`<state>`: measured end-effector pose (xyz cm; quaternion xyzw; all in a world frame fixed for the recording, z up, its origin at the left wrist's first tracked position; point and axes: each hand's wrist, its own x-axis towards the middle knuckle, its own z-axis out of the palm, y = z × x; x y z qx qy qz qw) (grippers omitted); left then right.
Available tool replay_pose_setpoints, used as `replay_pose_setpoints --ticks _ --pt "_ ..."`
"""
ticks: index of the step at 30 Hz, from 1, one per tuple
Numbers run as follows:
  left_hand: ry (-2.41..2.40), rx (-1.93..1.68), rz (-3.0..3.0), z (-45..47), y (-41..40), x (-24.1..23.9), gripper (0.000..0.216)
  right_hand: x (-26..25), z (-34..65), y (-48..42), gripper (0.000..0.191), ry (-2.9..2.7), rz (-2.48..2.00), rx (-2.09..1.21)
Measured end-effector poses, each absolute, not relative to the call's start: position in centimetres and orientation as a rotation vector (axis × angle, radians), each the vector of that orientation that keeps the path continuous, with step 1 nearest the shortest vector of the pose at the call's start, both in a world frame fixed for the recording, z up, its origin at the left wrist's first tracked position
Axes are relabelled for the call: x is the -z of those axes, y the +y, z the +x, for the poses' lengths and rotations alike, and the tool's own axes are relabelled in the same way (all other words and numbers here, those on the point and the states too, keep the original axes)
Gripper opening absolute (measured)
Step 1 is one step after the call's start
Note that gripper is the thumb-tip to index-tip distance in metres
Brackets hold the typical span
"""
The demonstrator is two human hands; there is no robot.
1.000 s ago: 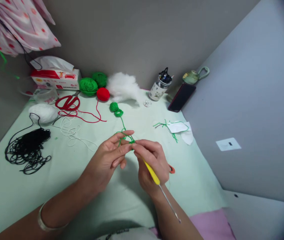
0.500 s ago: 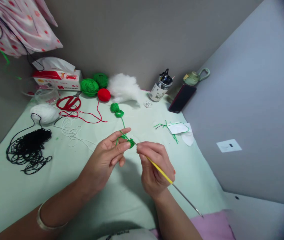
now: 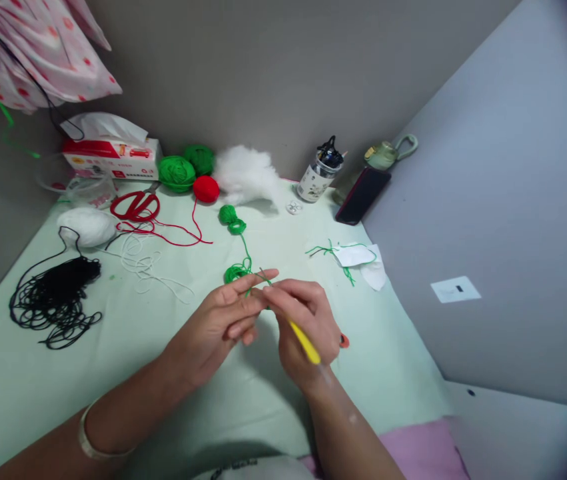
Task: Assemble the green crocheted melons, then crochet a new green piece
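Observation:
My left hand [image 3: 230,317] pinches a small green crochet piece between thumb and fingers; the fingertips of both hands now hide most of it. Green yarn [image 3: 246,250] runs from the left fingers to a small green ball [image 3: 227,214] further back. A loose green coil [image 3: 237,272] lies just beyond the index finger. In my right hand [image 3: 308,327] is a crochet hook [image 3: 306,341] with a yellow grip, held like a pen. Its tip meets the yarn by the left index finger, and its rear end is blurred.
Black yarn [image 3: 58,293], white yarn [image 3: 88,227], red-handled scissors [image 3: 136,207] and a tissue box [image 3: 113,160] are at left. White stuffing [image 3: 248,175], a red ball [image 3: 206,189] and a pen jar [image 3: 316,177] stand behind. A phone [image 3: 363,197] leans at right, near paper scraps [image 3: 356,256].
My right hand has moved in against the left fingertips, covering the crochet piece. The hook has turned, and the left index finger has shifted right, exposing the green coil.

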<state>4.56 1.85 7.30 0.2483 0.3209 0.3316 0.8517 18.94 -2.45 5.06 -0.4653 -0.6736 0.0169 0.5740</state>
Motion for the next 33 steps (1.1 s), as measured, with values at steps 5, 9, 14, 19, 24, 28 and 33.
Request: replay_pose_setpoints --ticks 5,9,14,19,24,28,33 --pt "0.630 -0.722 0.471 3.8 2.8 -7.2 0.037 -6.0 19.5 -1.8 0.021 -1.263 -1.045 -0.464" --pt "0.625 -0.725 0.474 3.4 3.0 -7.4 0.030 -6.1 20.2 -1.1 0.015 -1.043 -0.975 -0.697" --pt "0.657 -0.775 0.584 3.7 2.6 -7.7 0.031 -6.0 20.0 -1.0 0.017 -0.984 -0.953 -0.881" --pt "0.693 -0.805 0.736 4.1 2.2 -7.6 0.041 -5.6 19.6 -1.4 0.017 -1.111 -1.014 -0.867" --pt "0.705 -0.803 0.751 3.9 2.1 -7.5 0.032 -5.8 19.7 -1.1 0.018 -1.002 -0.983 -0.910" --pt "0.723 -0.822 0.759 3.9 2.2 -7.5 0.030 -6.3 19.7 -1.0 0.019 -0.981 -0.943 -0.936" --pt "0.800 -0.855 0.829 3.7 2.3 -7.5 0.031 -6.2 19.7 -1.5 0.018 -1.058 -0.985 -0.842"
